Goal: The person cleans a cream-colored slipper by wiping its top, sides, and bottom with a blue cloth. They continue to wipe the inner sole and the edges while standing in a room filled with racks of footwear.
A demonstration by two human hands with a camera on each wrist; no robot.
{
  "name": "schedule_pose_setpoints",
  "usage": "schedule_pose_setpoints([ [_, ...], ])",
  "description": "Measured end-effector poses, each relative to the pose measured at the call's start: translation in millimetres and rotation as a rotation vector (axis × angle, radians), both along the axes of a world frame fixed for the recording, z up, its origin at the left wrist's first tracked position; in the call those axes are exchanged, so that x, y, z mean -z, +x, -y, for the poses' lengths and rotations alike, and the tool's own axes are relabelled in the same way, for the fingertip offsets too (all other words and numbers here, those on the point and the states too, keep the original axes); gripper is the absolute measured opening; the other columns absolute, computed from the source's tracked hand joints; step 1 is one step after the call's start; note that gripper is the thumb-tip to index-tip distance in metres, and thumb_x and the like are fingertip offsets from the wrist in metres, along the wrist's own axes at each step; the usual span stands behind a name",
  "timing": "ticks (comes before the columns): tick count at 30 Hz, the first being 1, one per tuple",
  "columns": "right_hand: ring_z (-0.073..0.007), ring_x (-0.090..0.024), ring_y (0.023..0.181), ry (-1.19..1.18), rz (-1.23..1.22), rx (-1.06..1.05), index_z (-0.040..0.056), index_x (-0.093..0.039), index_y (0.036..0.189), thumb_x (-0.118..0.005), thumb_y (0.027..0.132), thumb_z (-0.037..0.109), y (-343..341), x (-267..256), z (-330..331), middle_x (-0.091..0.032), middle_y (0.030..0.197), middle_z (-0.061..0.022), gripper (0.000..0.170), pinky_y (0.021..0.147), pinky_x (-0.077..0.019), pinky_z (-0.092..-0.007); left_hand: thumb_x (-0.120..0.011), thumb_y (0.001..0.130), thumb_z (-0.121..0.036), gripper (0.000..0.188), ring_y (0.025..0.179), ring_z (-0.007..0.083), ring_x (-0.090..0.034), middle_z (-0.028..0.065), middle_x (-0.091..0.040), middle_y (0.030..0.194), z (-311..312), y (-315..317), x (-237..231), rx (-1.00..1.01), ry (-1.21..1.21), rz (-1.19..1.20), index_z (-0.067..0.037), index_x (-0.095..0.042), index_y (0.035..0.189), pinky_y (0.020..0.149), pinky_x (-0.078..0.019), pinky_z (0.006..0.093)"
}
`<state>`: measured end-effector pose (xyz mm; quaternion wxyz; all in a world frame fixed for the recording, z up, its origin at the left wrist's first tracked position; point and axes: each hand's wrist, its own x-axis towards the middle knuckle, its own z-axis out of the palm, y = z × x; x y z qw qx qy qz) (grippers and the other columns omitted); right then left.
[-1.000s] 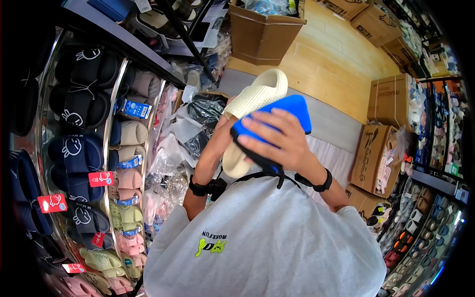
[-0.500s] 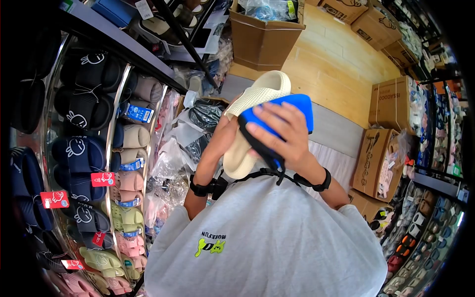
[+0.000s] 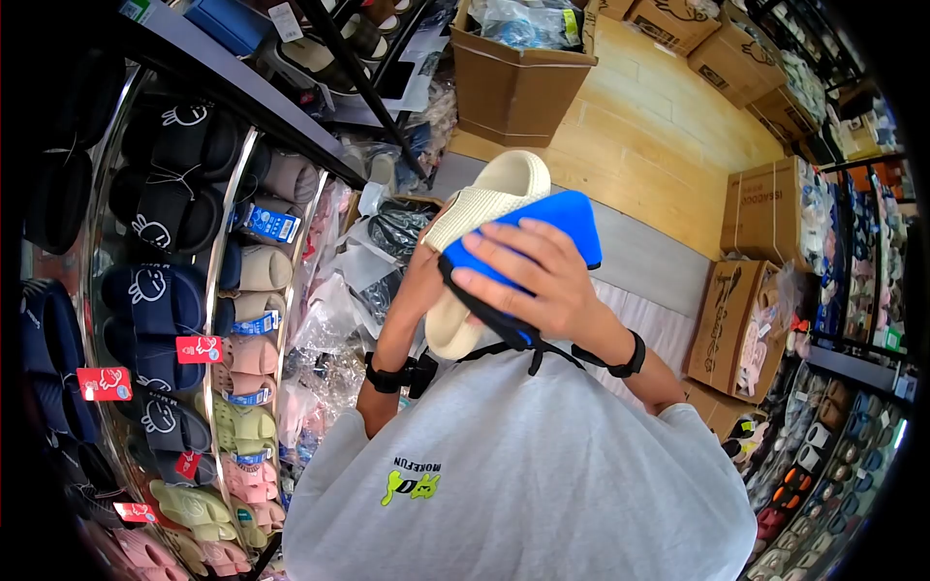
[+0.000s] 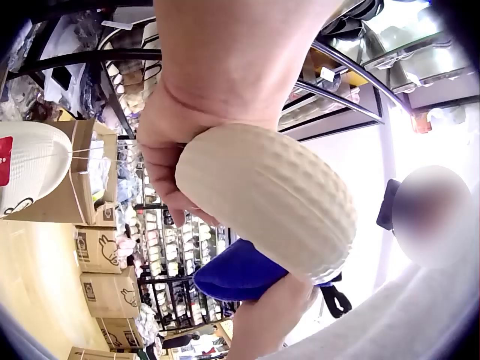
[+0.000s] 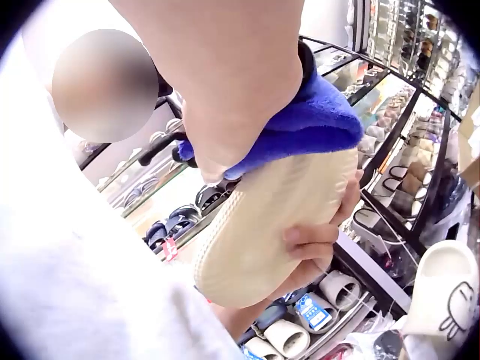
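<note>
In the head view a cream slide slipper (image 3: pixel 484 205) with a textured strap is held up before the person's chest. The left hand (image 3: pixel 418 281) grips it from the side, fingers partly hidden behind it; the left wrist view shows the dimpled end of its sole (image 4: pixel 262 195). A blue plush pad (image 3: pixel 572 225) with a black edge and a dangling black cord lies against the slipper. Over the pad the right hand (image 3: pixel 542 281) spreads its fingers and holds it, thumb hidden. In the right wrist view the pad (image 5: pixel 322 124) overlaps the sole's upper part.
A rack of slippers (image 3: pixel 160 290) stands close on the left, with plastic-bagged goods (image 3: pixel 334 329) beside it. Ahead is an open cardboard box (image 3: pixel 518 92) on the wooden floor. More boxes (image 3: pixel 731 329) and shoe shelves (image 3: pixel 823 426) line the right.
The slipper and the pad have shifted slightly left and closer to the chest since half a second ago. Both hands keep their hold, and the pad stays against the slipper.
</note>
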<state>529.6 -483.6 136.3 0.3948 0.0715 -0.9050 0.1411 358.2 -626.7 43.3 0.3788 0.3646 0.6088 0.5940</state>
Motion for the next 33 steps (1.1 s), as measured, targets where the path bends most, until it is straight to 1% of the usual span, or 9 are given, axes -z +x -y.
schedule_pose_setpoints([
  [2,-0.0262,-0.07,0.131,0.055,0.031,-0.033,0.0214,-0.075,0.139,-0.069,0.097,0.018,2.7,-0.5,-4.3,-0.073,0.143,-0.007,0.043,0.113,-0.0517,-0.0459,-0.055,0.11,-0.008,0.051,0.137,0.02,-0.063,0.014,-0.065,0.152,0.5,1.0,-3.7,0.026,-0.002,-0.032,0.002,-0.054,0.16,0.118,-0.0478,0.0333],
  [7,-0.0307,-0.07,0.126,-0.082,0.049,0.093,0.0169,-0.075,0.14,-0.083,0.091,0.039,-3.4,-9.7,-19.3,-0.072,0.144,-0.009,0.055,0.112,-0.0504,-0.049,-0.049,0.11,-0.003,0.046,0.134,0.0168,-0.063,0.0105,-0.068,0.147,-7.0,2.5,-11.4,0.038,0.044,0.281,0.001,-0.057,0.156,0.117,-0.0481,0.032],
  [11,-0.028,-0.07,0.13,0.024,0.061,-0.029,0.0189,-0.076,0.138,-0.074,0.096,0.023,3.4,-2.0,-0.8,-0.073,0.144,-0.0071,0.042,0.111,-0.0529,-0.0469,-0.054,0.107,-0.006,0.051,0.139,0.0196,-0.061,0.0136,-0.067,0.151,-5.3,-1.3,-8.8,0.04,0.112,-0.025,0.003,-0.055,0.158,0.121,-0.0446,0.0335],
  [13,-0.0261,-0.07,0.131,0.056,0.042,-0.105,0.0197,-0.077,0.137,-0.069,0.097,0.018,1.9,3.8,3.7,-0.073,0.145,-0.0057,0.04,0.112,-0.0532,-0.0453,-0.053,0.107,-0.006,0.052,0.14,0.0197,-0.061,0.0141,-0.066,0.152,-8.9,-1.0,-12.1,-0.089,-0.065,0.535,0.004,-0.054,0.159,0.121,-0.0442,0.0334],
  [15,-0.0255,-0.07,0.131,0.079,0.054,-0.116,0.0204,-0.076,0.137,-0.074,0.096,0.024,2.0,2.4,-5.9,-0.073,0.144,-0.0053,0.041,0.113,-0.0526,-0.0457,-0.053,0.107,-0.005,0.052,0.141,0.0201,-0.06,0.0144,-0.066,0.152,-7.2,0.6,-17.7,-0.07,-0.016,0.424,0.005,-0.053,0.158,0.121,-0.0438,0.0334],
  [17,-0.0279,-0.07,0.131,-0.036,0.082,-0.083,0.0206,-0.076,0.138,-0.079,0.094,0.032,-0.1,-7.2,-16.5,-0.072,0.143,-0.0066,0.046,0.113,-0.0521,-0.0476,-0.048,0.103,0.002,0.056,0.141,0.0208,-0.06,0.0149,-0.066,0.152,-6.6,-2.9,-18.2,0.007,0.047,0.044,0.007,-0.052,0.158,0.122,-0.0434,0.0334],
  [21,-0.0326,-0.068,0.13,-0.118,0.11,0.091,0.0191,-0.076,0.14,-0.085,0.087,0.041,-2.3,-8.2,-24.4,-0.072,0.143,-0.0086,0.058,0.113,-0.0513,-0.0516,-0.038,0.09,0.014,0.073,0.142,0.0227,-0.061,0.0203,-0.065,0.153,-7.3,-8.6,-5.0,-0.01,0.036,0.1,0.006,-0.05,0.161,0.123,-0.0422,0.0354],
  [27,-0.031,-0.068,0.13,-0.106,0.184,-0.058,0.0202,-0.074,0.142,-0.085,0.089,0.039,5.3,-9.3,-10.0,-0.071,0.145,-0.0071,0.057,0.115,-0.0506,-0.0506,-0.044,0.091,0.013,0.073,0.139,0.0238,-0.064,0.0221,-0.069,0.148,-8.6,-2.7,-11.4,-0.021,0.019,-0.026,0.001,-0.052,0.162,0.12,-0.0449,0.0353],
  [33,-0.0322,-0.065,0.134,-0.165,0.237,0.051,0.0201,-0.075,0.142,-0.085,0.089,0.037,10.2,-11.6,-22.7,-0.07,0.148,-0.0075,0.057,0.115,-0.0498,-0.0522,-0.047,0.091,0.01,0.072,0.134,0.0311,-0.071,0.0239,-0.074,0.141,-7.7,-1.4,-30.5,-0.011,0.005,-0.21,-0.001,-0.051,0.162,0.115,-0.0504,0.0377],
])
